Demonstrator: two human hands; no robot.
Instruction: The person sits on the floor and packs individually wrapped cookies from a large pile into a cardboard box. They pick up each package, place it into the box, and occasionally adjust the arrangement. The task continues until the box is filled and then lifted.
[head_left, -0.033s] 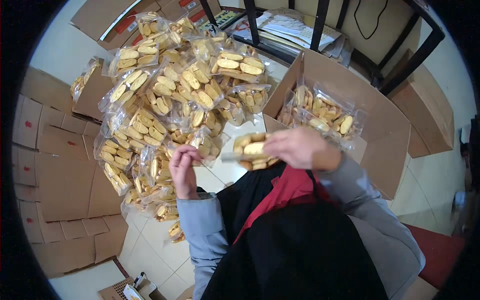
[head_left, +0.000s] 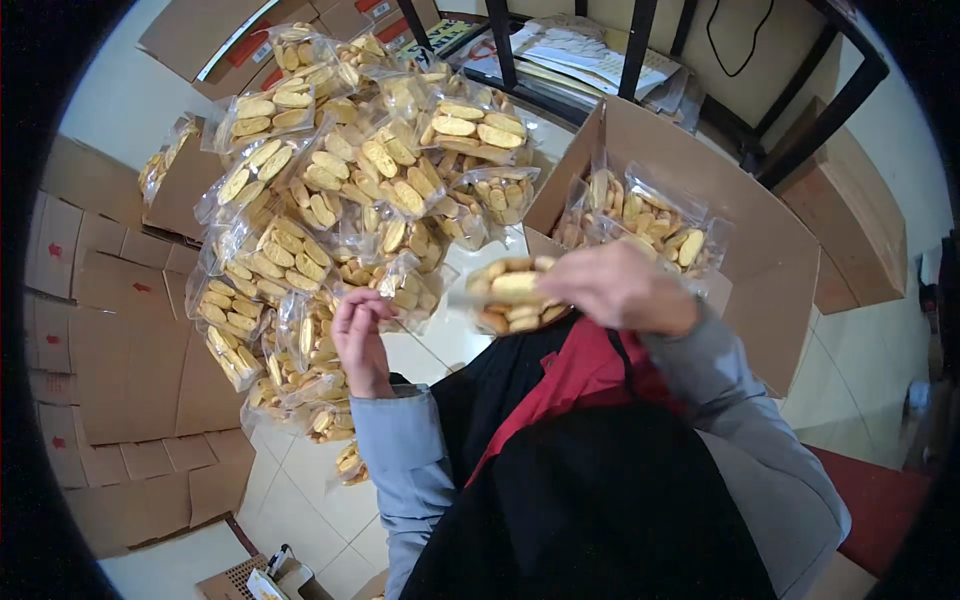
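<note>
A clear bag of oval yellow biscuits (head_left: 515, 285) is in front of me, above my dark-clothed knees. My right hand (head_left: 615, 288), smeared by motion, is closed at the bag's right end. The bag's left end is blurred as well. Apart from the bag, to its left, my left hand (head_left: 362, 340) is raised with fingers curled in toward the thumb. Whatever it pinches, if anything, is too thin or clear to make out. Beyond it lies a big heap of similar biscuit bags (head_left: 385, 175).
An open cardboard box (head_left: 715, 165) at right holds several biscuit bags (head_left: 650, 220). Behind it stands a black metal frame (head_left: 637, 50) with papers (head_left: 590, 55) under it. Stacked cartons (head_left: 135, 340) line the left side. Pale floor tiles (head_left: 320, 495) show below the heap.
My right hand has shifted slightly right along the bag, and the bag has tilted a little with it. My left hand has barely moved.
</note>
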